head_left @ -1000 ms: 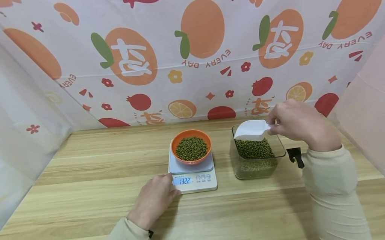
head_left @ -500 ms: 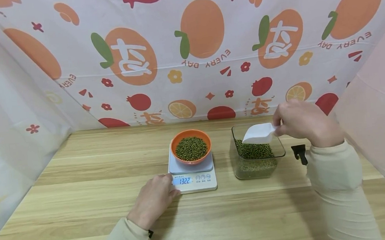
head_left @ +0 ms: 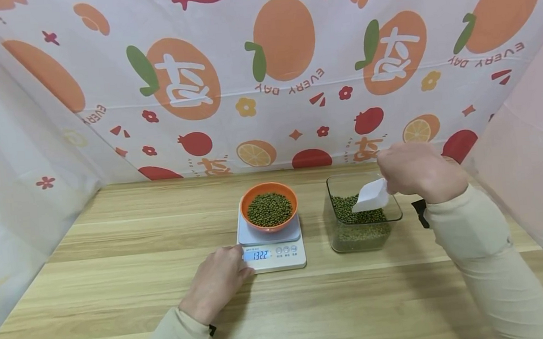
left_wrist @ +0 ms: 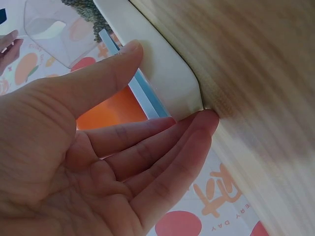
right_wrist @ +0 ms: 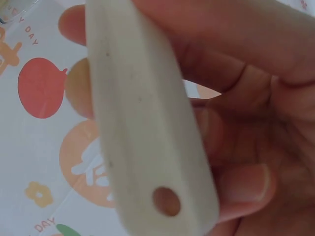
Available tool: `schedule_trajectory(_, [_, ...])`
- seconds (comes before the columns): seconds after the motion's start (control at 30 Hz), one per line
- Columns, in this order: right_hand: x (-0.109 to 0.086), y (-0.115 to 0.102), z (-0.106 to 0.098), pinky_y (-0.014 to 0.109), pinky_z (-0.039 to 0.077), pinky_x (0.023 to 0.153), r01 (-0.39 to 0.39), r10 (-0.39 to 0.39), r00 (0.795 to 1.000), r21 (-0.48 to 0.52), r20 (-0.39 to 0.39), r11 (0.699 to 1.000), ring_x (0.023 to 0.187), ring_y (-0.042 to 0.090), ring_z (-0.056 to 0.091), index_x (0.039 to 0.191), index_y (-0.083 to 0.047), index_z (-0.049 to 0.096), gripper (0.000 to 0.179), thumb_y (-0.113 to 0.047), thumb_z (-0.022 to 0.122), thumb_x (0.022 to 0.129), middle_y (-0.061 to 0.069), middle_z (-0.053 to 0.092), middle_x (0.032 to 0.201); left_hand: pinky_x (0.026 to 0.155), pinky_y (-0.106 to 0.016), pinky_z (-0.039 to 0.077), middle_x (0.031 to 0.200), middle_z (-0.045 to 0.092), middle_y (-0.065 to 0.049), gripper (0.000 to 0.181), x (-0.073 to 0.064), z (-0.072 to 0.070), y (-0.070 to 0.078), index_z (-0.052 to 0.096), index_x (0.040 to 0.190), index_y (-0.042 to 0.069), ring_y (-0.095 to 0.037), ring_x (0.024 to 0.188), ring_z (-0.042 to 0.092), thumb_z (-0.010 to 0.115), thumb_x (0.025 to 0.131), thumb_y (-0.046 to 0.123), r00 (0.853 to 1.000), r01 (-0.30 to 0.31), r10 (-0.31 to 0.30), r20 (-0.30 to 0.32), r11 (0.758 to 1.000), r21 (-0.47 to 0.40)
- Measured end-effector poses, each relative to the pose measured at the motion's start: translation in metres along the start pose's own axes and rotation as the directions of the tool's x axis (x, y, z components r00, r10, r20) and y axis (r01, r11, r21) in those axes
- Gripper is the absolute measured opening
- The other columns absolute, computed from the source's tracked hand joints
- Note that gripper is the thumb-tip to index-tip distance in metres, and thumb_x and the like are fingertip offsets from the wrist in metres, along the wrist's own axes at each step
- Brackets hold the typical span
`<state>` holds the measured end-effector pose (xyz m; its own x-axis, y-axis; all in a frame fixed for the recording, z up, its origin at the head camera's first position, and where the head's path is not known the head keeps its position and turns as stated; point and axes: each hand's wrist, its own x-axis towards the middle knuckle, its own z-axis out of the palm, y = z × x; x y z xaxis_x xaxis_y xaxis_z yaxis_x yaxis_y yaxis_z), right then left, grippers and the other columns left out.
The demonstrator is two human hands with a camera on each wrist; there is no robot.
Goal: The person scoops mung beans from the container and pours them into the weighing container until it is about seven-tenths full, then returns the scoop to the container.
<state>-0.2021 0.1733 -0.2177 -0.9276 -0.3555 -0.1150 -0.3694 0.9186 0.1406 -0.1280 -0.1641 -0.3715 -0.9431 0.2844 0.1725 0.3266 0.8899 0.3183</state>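
At one container (head_left: 360,237): right hand (head_left: 419,171), one scoop (head_left: 371,196).

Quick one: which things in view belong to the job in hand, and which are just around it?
Part of the job:
White scoop, gripped by the right hand
Clear container of green beans
Scale, held by the left hand
Orange bowl of beans, on it

Just surroundings:
Fruit-print sheet
Wooden table
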Motion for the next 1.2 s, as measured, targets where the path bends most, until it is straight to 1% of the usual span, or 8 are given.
schedule_trajectory(0.13, [0.001, -0.002, 0.000, 0.037, 0.041, 0.050, 0.010, -0.010, 1.000, -0.021, -0.001, 1.000, 0.062, 0.020, 0.047, 0.071, -0.010, 0.059, 0.020, 0.003, 0.072, 0.079, 0.002, 0.052, 0.065, 0.050, -0.033, 0.045, 0.066, 0.057, -0.004, 0.027, 0.000, 0.000, -0.001, 0.065, 0.083, -0.001, -0.014, 0.056, 0.048, 0.090, 0.075, 0.010, 1.000, -0.005, 0.005, -0.005, 1.000, 0.001])
schedule_trajectory(0.33, [0.003, -0.006, 0.001, 0.040, 0.046, 0.049, -0.003, 0.003, 1.000, -0.047, -0.005, 0.999, 0.062, 0.021, 0.051, 0.076, -0.007, 0.061, 0.018, 0.004, 0.074, 0.076, 0.002, 0.054, 0.067, 0.051, -0.034, 0.046, 0.066, 0.056, -0.003, 0.027, 0.000, -0.001, 0.000, 0.065, 0.083, 0.000, -0.014, 0.057, 0.048, 0.089, 0.075, 0.009, 1.000, -0.009, 0.009, -0.006, 1.000, -0.005])
schedule_trajectory(0.5, [0.004, -0.008, 0.002, 0.041, 0.046, 0.051, 0.001, 0.001, 1.000, -0.090, 0.024, 0.996, 0.063, 0.020, 0.049, 0.078, -0.008, 0.060, 0.018, 0.008, 0.067, 0.080, 0.001, 0.053, 0.069, 0.050, -0.033, 0.045, 0.067, 0.057, -0.004, 0.027, 0.000, -0.002, 0.000, 0.065, 0.083, -0.001, -0.014, 0.057, 0.047, 0.089, 0.076, 0.010, 1.000, -0.007, 0.007, 0.000, 1.000, -0.002])
schedule_trajectory(0.67, [0.005, -0.014, 0.003, 0.034, 0.038, 0.050, 0.017, -0.011, 0.999, -0.121, 0.052, 0.993, 0.060, 0.014, 0.038, 0.073, -0.011, 0.058, 0.025, 0.011, 0.057, 0.084, -0.001, 0.042, 0.063, 0.050, -0.032, 0.045, 0.068, 0.059, -0.005, 0.028, 0.000, -0.003, 0.000, 0.066, 0.086, -0.003, -0.014, 0.057, 0.047, 0.089, 0.076, 0.010, 1.000, -0.005, 0.005, 0.004, 1.000, 0.000])
schedule_trajectory(0.87, [0.005, -0.020, 0.005, 0.027, 0.025, 0.047, 0.047, -0.044, 0.999, -0.167, 0.023, 0.985, 0.058, 0.011, 0.025, 0.058, -0.016, 0.044, 0.040, 0.016, 0.050, 0.081, -0.005, 0.026, 0.058, 0.050, -0.033, 0.045, 0.067, 0.058, -0.004, 0.027, 0.001, -0.002, -0.001, 0.066, 0.084, -0.001, -0.014, 0.057, 0.048, 0.089, 0.076, 0.009, 1.000, -0.016, 0.016, -0.007, 1.000, -0.005])
schedule_trajectory(0.97, [0.006, -0.021, 0.006, 0.027, 0.022, 0.048, 0.053, -0.051, 0.999, -0.197, 0.013, 0.979, 0.058, 0.011, 0.022, 0.057, -0.018, 0.037, 0.042, 0.016, 0.048, 0.080, -0.005, 0.024, 0.058, 0.050, -0.033, 0.046, 0.067, 0.057, -0.004, 0.027, 0.001, -0.002, -0.001, 0.065, 0.082, 0.000, -0.014, 0.057, 0.048, 0.090, 0.075, 0.010, 1.000, -0.014, 0.014, -0.008, 1.000, -0.006])
schedule_trajectory(1.03, [0.007, -0.023, 0.005, 0.026, 0.019, 0.049, 0.049, -0.045, 0.999, -0.202, 0.025, 0.978, 0.059, 0.012, 0.020, 0.057, -0.018, 0.034, 0.042, 0.017, 0.045, 0.078, -0.004, 0.022, 0.059, 0.050, -0.033, 0.046, 0.067, 0.057, -0.004, 0.028, 0.000, -0.002, 0.000, 0.065, 0.083, 0.000, -0.014, 0.057, 0.049, 0.090, 0.075, 0.010, 1.000, -0.008, 0.008, -0.002, 1.000, -0.007])
schedule_trajectory(1.2, [0.009, -0.026, 0.006, 0.025, 0.019, 0.049, 0.046, -0.030, 0.996, -0.204, 0.081, 0.978, 0.058, 0.011, 0.019, 0.057, -0.018, 0.035, 0.041, 0.016, 0.045, 0.077, -0.005, 0.022, 0.058, 0.051, -0.033, 0.046, 0.067, 0.057, -0.004, 0.028, 0.000, -0.002, 0.001, 0.066, 0.083, -0.001, -0.014, 0.057, 0.049, 0.090, 0.075, 0.010, 1.000, 0.000, 0.000, 0.006, 1.000, -0.005])
